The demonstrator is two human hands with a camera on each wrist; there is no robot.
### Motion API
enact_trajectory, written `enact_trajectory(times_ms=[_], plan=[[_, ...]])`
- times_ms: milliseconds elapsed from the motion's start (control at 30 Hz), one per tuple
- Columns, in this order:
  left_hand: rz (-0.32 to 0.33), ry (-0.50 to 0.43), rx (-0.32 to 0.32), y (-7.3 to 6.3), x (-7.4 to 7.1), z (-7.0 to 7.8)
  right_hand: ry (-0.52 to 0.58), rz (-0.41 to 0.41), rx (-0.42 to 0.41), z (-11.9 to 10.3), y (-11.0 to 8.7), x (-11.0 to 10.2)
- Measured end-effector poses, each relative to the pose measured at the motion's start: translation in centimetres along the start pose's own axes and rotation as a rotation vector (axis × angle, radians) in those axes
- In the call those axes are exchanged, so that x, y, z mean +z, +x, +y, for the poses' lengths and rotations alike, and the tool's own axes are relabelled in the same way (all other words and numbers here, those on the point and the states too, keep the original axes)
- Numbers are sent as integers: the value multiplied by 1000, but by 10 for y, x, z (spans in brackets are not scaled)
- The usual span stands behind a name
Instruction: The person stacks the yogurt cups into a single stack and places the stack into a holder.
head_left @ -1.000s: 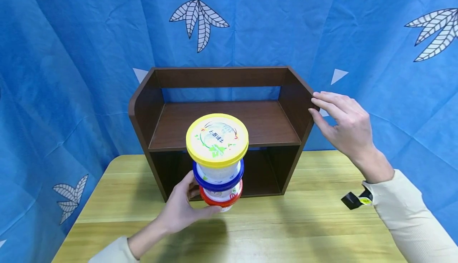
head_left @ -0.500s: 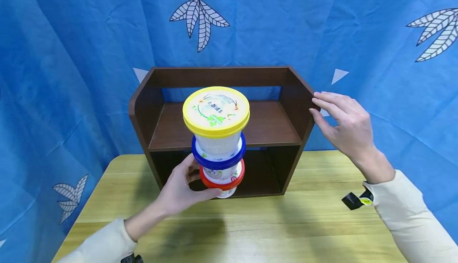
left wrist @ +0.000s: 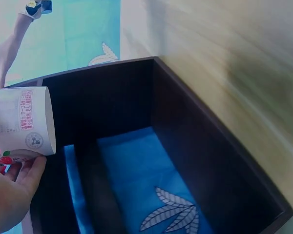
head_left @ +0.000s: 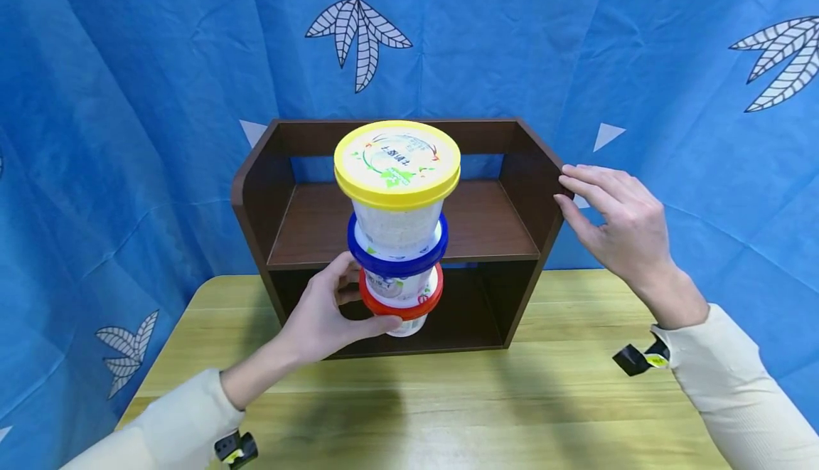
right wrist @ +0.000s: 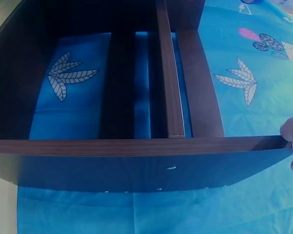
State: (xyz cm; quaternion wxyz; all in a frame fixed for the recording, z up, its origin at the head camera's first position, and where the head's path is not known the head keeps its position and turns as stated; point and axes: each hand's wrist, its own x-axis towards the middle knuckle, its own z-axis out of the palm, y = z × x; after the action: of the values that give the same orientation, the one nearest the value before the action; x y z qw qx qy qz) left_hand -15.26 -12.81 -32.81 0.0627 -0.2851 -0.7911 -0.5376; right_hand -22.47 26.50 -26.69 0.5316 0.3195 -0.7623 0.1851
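My left hand (head_left: 320, 310) grips the lowest of a stack of three white paper tubs, thumb in front and fingers behind. That bottom tub (left wrist: 22, 119) has a red lid (head_left: 403, 306). On it stands a tub with a blue lid (head_left: 398, 264), and a larger tub with a yellow lid (head_left: 397, 164) tops the stack. The tubs are upright, held in front of a dark brown wooden shelf (head_left: 409, 260) and overlapping its upper board in the head view. My right hand (head_left: 617, 217) pinches the front edge of the shelf's right side panel (right wrist: 136, 147) between thumb and fingers.
The shelf has an upper board and a lower compartment (head_left: 470, 306), and stands on a light wooden table (head_left: 461, 413). A blue curtain (head_left: 486, 43) with leaf prints hangs behind it. Black devices (head_left: 633, 360) are strapped to both wrists.
My left hand has raised the stack of tubs and carried it toward the shelf, so it covers more of the upper board. The right hand stays in place on the side panel.
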Motion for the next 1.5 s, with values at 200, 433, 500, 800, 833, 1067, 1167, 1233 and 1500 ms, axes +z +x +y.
enact_trajectory(times_ms=[200, 433, 500, 800, 833, 1067, 1167, 1233, 1500], plan=[[6, 39, 11, 9, -7, 11, -6, 3, -12, 1, -1, -1], [14, 83, 3, 20, -17, 25, -10, -1, -16, 2, -1, -3], [16, 93, 6, 23, -20, 27, -10, -3, -16, 2, -1, -4], [28, 71, -16, 40, -24, 28, -5, 1, -9, 2, -2, -4], [34, 78, -20, 41, -24, 27, -4, 3, -8, 2, -2, -4], [72, 114, -46, 50, -24, 23, 16, 9, 18, 1, -2, -3], [71, 114, -51, 54, -23, 21, 22, 12, 26, 1, -2, -3], [72, 113, -54, 57, -23, 20, 24, 14, 26, 1, -2, -3], [87, 124, -91, 68, -23, 14, 22, 13, 27, 1, -3, -3]])
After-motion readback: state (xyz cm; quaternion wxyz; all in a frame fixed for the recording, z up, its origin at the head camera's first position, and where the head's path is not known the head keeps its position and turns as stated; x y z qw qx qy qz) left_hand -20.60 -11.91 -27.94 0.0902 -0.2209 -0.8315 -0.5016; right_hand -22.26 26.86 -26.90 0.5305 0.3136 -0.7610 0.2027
